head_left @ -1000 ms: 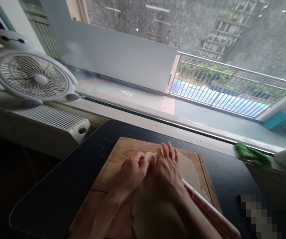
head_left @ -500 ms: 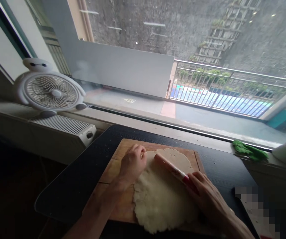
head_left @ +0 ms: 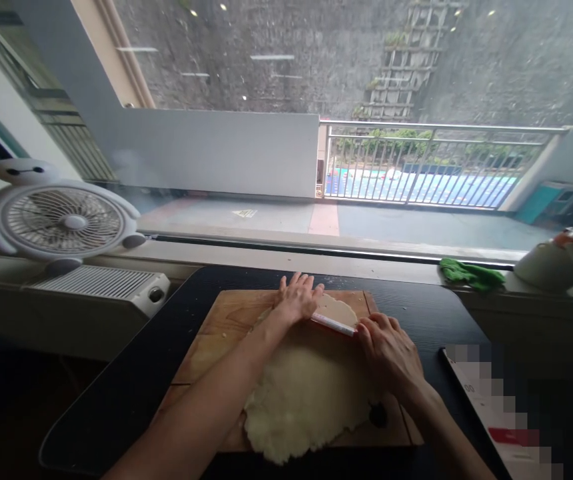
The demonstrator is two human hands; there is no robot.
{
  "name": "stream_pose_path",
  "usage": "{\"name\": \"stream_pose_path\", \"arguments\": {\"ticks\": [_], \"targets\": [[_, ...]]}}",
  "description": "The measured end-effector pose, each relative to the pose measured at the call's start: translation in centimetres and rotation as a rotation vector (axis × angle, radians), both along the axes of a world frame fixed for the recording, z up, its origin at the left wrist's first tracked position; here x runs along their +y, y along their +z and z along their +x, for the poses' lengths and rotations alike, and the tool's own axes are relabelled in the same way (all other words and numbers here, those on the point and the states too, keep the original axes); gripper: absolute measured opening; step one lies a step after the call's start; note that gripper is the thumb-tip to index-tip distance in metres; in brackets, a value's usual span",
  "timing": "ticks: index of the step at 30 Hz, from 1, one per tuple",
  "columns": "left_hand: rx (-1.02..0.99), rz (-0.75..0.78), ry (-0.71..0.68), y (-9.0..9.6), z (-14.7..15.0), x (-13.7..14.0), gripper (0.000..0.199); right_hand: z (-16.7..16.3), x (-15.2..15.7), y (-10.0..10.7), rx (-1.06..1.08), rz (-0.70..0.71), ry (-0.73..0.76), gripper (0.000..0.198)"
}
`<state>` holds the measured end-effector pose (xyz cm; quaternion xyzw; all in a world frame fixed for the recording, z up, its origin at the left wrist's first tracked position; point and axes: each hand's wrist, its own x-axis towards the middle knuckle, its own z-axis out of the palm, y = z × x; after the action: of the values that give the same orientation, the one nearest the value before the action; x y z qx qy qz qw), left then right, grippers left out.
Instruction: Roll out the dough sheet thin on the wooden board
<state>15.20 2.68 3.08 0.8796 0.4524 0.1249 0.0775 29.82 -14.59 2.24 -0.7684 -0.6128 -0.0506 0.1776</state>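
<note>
A large, flat sheet of pale dough [head_left: 306, 393] with a ragged edge covers much of a wooden cutting board [head_left: 206, 340]. Across its far part lies a slim rolling pin [head_left: 334, 325], whitish with red on it. My right hand [head_left: 389, 347] is closed around the pin's right end. My left hand [head_left: 300, 298] lies over the left end, fingers stretched forward and apart; that end is hidden under it. A dark spot [head_left: 378, 414] shows on the board near the dough's lower right edge.
The board rests on a black table [head_left: 131, 380] against the window sill. On the left, a white fan [head_left: 71, 220] stands above a heater [head_left: 101, 283]. A green cloth [head_left: 471, 274] and a white container [head_left: 546, 267] sit right. A partly blurred flat object [head_left: 486, 400] lies at the table's right.
My left hand has opened from a fist beside the pin and moved over its left end. The pin has turned more crosswise, with my right hand still on it. The view has tilted.
</note>
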Motion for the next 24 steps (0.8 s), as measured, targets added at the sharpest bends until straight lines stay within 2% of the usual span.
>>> {"name": "stream_pose_path", "arguments": {"ticks": [2,4,6,8,11,14,16,18,22,24], "targets": [[0.030,0.017,-0.033,-0.1,-1.2,-1.0,0.053,-0.5,-1.1,-0.4,-0.001,0.019,0.020,0.028],[0.039,0.112,-0.136,-0.7,-3.7,-3.2,0.053,-1.2,-2.6,-1.1,-0.024,0.064,0.071,0.028],[0.059,0.171,-0.218,-1.2,-6.1,-5.1,0.053,-1.7,-3.8,-1.9,-0.064,0.127,0.120,0.035],[0.077,0.209,-0.234,-1.4,-6.9,-5.5,0.053,-1.8,-4.1,-2.4,-0.084,0.164,0.132,0.040],[0.107,0.183,-0.165,-0.8,-3.9,-2.5,0.053,-1.0,-2.7,-2.4,-0.072,0.139,0.064,0.038],[0.132,0.059,-0.092,-0.1,0.6,1.4,0.057,0.0,-1.0,-2.1,-0.084,0.113,-0.011,0.036],[0.119,0.045,-0.067,0.2,1.6,2.0,0.056,0.3,-0.9,-2.2,-0.104,0.115,-0.027,0.037],[0.089,0.113,-0.092,0.0,0.1,0.5,0.053,0.1,-2.0,-2.5,-0.128,0.132,0.006,0.040],[0.083,0.252,-0.234,-1.1,-5.8,-4.7,0.047,-0.9,-5.0,-3.1,-0.160,0.165,0.123,0.045],[0.093,0.262,-0.257,-1.2,-6.7,-5.3,0.047,-1.0,-5.4,-3.0,-0.141,0.147,0.138,0.046]]}}
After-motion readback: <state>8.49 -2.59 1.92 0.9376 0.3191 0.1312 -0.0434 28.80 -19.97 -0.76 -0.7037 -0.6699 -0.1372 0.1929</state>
